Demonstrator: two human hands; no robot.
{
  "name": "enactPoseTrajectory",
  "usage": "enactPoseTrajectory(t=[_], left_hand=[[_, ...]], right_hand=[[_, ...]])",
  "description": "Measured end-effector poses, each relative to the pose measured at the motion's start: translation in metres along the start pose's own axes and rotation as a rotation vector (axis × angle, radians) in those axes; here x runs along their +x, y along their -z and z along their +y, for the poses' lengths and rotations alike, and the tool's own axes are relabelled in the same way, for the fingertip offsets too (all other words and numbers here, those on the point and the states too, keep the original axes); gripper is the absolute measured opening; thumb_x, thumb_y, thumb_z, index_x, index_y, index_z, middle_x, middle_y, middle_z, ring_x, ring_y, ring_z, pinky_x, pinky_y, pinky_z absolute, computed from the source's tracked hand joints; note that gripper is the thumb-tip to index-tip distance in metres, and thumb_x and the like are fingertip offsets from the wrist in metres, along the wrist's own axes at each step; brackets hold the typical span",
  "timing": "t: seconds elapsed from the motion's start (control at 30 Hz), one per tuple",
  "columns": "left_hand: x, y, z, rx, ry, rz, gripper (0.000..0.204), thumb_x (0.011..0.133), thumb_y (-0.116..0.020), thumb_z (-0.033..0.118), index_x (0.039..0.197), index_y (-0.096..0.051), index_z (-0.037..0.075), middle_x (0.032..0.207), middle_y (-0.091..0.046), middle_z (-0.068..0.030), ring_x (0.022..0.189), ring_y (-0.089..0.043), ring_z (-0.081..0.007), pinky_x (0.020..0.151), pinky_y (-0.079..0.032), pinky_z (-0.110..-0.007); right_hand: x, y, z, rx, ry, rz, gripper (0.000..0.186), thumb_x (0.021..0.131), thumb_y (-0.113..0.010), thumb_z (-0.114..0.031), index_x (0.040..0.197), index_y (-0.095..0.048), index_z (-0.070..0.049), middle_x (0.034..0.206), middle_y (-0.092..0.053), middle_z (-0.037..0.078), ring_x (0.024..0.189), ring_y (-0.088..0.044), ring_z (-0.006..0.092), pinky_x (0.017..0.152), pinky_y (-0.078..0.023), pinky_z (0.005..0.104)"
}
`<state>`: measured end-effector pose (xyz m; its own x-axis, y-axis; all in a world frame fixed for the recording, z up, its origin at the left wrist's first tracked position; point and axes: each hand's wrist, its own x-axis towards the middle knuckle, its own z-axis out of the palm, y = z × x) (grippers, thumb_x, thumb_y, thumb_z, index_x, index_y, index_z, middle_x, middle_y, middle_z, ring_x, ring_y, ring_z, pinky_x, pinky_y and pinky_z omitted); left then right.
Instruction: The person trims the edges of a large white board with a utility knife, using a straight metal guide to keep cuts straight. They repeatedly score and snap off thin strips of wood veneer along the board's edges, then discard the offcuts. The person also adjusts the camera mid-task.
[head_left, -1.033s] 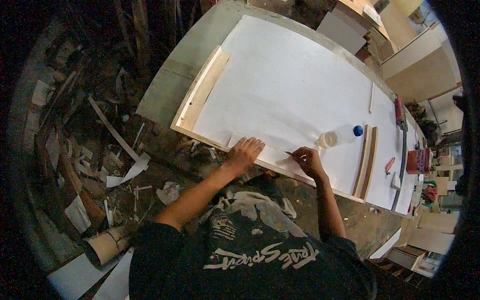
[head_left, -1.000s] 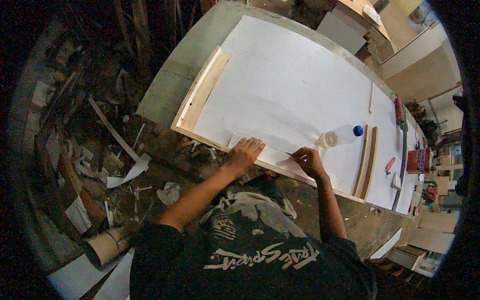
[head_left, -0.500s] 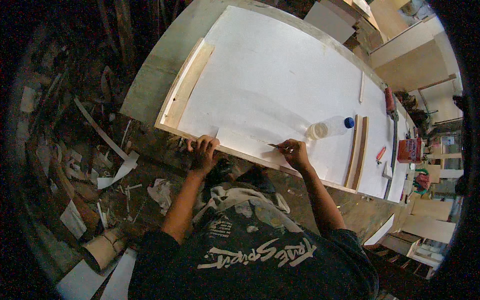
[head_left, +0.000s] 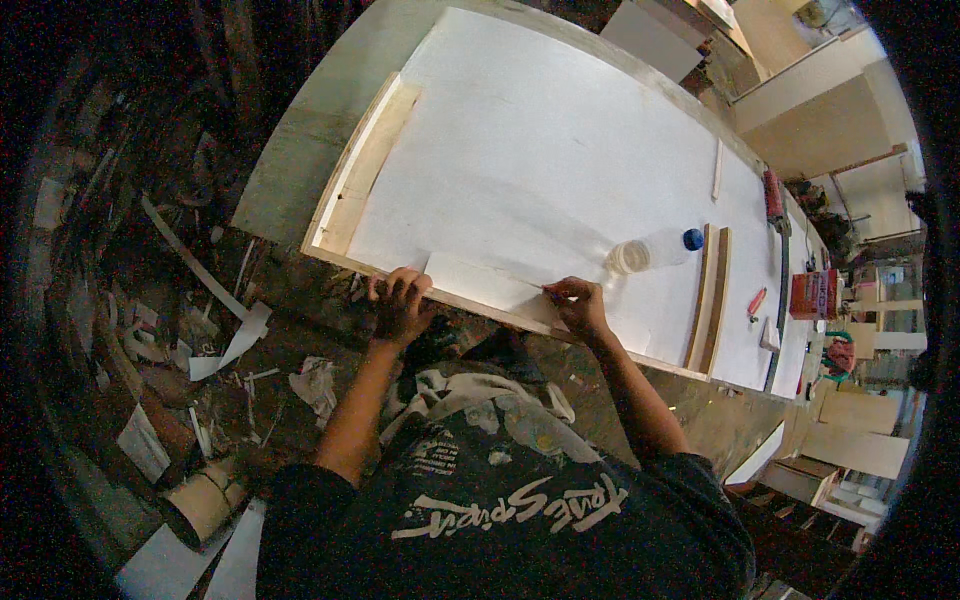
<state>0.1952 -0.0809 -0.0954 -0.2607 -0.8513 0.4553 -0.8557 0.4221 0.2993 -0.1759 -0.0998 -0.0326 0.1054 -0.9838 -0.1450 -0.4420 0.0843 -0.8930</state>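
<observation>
A large desk point(head_left: 300, 170) was seen, most of its top covered by a white sheet point(head_left: 560, 150) laid over a wooden board w/ a raised frame edge point(head_left: 350, 180) at the left end. Floor point(head_left: 150, 330) at left was littered w/ white offcuts & scrap. Two curved wooden strips point(head_left: 708, 300) were laid side by side near the right end, a clear plastic bottle w/ blue cap point(head_left: 655, 250) lying just beside them. The left hand point(head_left: 400, 303) was hooked over the board's near edge, its grip clenched on that edge beside a small white strip point(head_left: 480, 280). The right hand point(head_left: 580, 305) was pinched round a thin pencil-like tool point(head_left: 535, 285), tip touching the strip.
</observation>
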Motion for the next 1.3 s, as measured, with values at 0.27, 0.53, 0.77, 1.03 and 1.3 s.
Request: enactPoseTrajectory(t=[0.27, 0.53, 0.77, 1.03, 1.3], left_hand=[[0.003, 0.003, -0.002, -0.006, -0.014, -0.013, 0.055, 0.095, -0.054, 0.065, 0.12, -0.059, 0.017, 0.122, -0.056, -0.0069, 0.123, -0.051, -0.0296, 0.105, -0.023, -0.066], [-0.018, -0.02, -0.014, 0.099, 0.002, -0.013, 0.051, 0.094, -0.057, 0.056, 0.126, -0.06, 0.016, 0.128, -0.057, -0.01, 0.122, -0.053, -0.0345, 0.106, -0.028, -0.069], [-0.009, -0.009, -0.011, 0.02, -0.041, 0.135, 0.045, 0.092, -0.057, 0.06, 0.11, -0.059, 0.019, 0.106, -0.057, -0.0043, 0.106, -0.057, -0.0292, 0.093, -0.034, -0.063], [-0.008, -0.037, -0.027, 0.242, 0.08, 0.006, 0.025, 0.1, -0.051, 0.045, 0.098, -0.053, 0.02, 0.094, -0.05, -0.0029, 0.091, -0.051, -0.02, 0.081, -0.036, -0.041], [-0.001, -0.016, -0.018, 0.064, -0.108, 0.199, 0.039, 0.097, -0.057, 0.054, 0.105, -0.056, 0.016, 0.101, -0.054, -0.007, 0.101, -0.052, -0.0282, 0.09, -0.036, -0.048]], right_hand=[[0.024, -0.029, -0.014, -0.06, 0.033, -0.097, 0.005, 0.089, -0.076, 0.0, 0.094, -0.077, 0.003, 0.095, -0.079, 0.012, 0.082, -0.073, 0.0152, 0.076, -0.06, 0.0311], [0.061, -0.079, -0.014, 0.026, 0.166, -0.164, 0.014, 0.08, -0.084, -0.008, 0.092, -0.079, -0.004, 0.089, -0.079, 0.01, 0.076, -0.072, 0.0155, 0.069, -0.06, 0.0334], [0.083, -0.103, -0.02, -0.013, -0.021, -0.264, 0.023, 0.075, -0.077, 0.0, 0.097, -0.079, -0.006, 0.09, -0.078, 0.008, 0.081, -0.069, 0.0141, 0.075, -0.058, 0.0343], [0.079, -0.115, -0.012, -0.215, 0.2, -0.127, 0.022, 0.08, -0.076, -0.011, 0.102, -0.08, -0.01, 0.098, -0.078, 0.012, 0.087, -0.075, 0.027, 0.078, -0.058, 0.0409], [0.087, -0.125, 0.005, -0.271, 0.2, -0.152, 0.027, 0.084, -0.07, -0.017, 0.108, -0.077, -0.009, 0.106, -0.076, 0.014, 0.092, -0.073, 0.0358, 0.084, -0.057, 0.0473]])
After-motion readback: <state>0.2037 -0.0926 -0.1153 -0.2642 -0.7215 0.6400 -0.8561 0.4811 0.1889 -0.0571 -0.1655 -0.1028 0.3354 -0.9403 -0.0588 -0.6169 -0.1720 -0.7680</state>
